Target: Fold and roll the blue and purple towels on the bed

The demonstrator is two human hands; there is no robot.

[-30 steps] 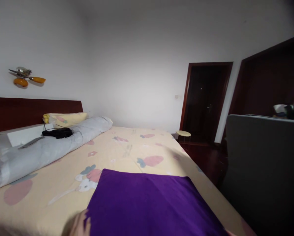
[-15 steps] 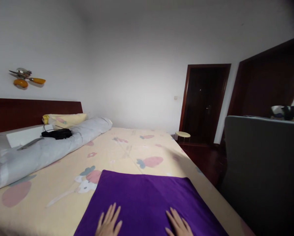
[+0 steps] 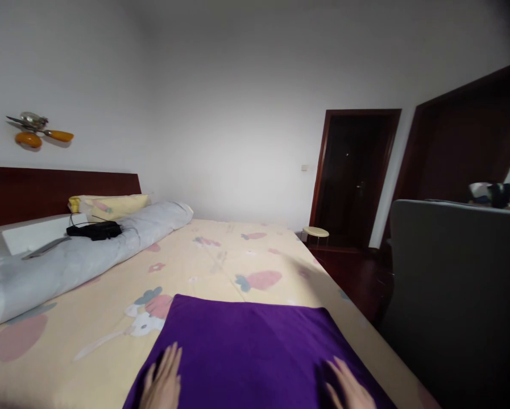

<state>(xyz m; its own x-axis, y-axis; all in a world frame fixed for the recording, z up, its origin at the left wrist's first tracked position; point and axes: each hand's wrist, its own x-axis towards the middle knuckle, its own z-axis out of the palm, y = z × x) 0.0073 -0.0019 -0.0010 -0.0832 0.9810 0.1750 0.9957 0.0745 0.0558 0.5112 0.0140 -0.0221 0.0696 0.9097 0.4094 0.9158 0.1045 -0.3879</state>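
A purple cloth (image 3: 246, 346) lies spread out on the bed (image 3: 220, 261), its far edge nearly straight and its near part cut off by the bottom of the view. Over its left side is my left hand (image 3: 163, 380), fingers stretched out and nothing in them. My right hand (image 3: 346, 386) is at the cloth's right side, also with fingers extended and holding nothing, slightly blurred. Whether the palms press on the cloth or hover just above it I cannot tell.
A rolled grey quilt (image 3: 110, 255) runs along the headboard side, with a black item (image 3: 95, 230) and a white box (image 3: 41, 233) by it. A yellow pillow (image 3: 113, 205) lies behind. On the right stands a grey chair back (image 3: 455, 272); a round stool (image 3: 315, 232) is near the door (image 3: 352, 182).
My hands have moved apart, the left one toward the cloth's left edge and the right one toward its right edge. The cloth looks much the same. The view has shifted slightly.
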